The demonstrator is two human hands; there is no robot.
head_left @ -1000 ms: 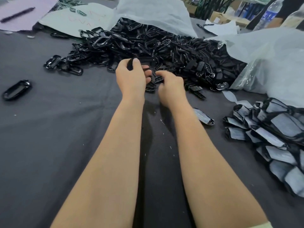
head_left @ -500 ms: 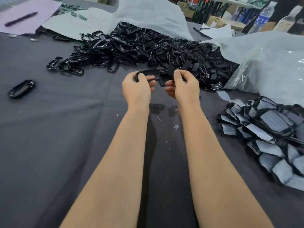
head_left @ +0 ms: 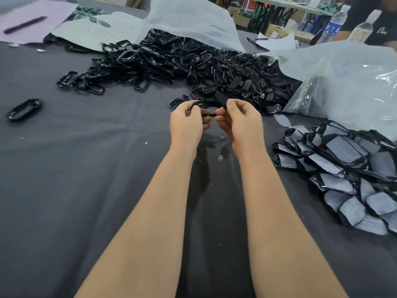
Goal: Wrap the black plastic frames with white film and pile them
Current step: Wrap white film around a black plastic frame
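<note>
1. At the far left of my feed, a single black plastic frame [head_left: 24, 109] lies flat on the desk [head_left: 75, 190], which is covered in dark grey cloth. It sits well apart from everything else.
2. Behind it, at the top left corner, a dark pen [head_left: 24, 24] rests on a pink sheet of paper [head_left: 43, 16].
3. Across the middle of the far side I see a big heap of loose black frames [head_left: 182, 67], spilling out from under a crumpled white sheet [head_left: 193, 18].
4. The left hand [head_left: 185, 125] is raised above the desk just in front of that heap. Its fingers are curled and pinch the left end of one frame.
5. That held frame [head_left: 208, 114] spans the gap between the two hands, clear of the cloth. I can't tell whether any film is on it.
6. The right hand [head_left: 242, 123] mirrors the left, its thumb and fingers clamped on the frame's right end.
7. To the right of the heap is a clear plastic bag [head_left: 343, 78], bunched up on the desk.
8. In front of the bag, near the right edge, the frames already wrapped in white film [head_left: 343, 168] lie overlapping in a pile.
9. At the top right stands a plastic water bottle [head_left: 335, 24].
</note>
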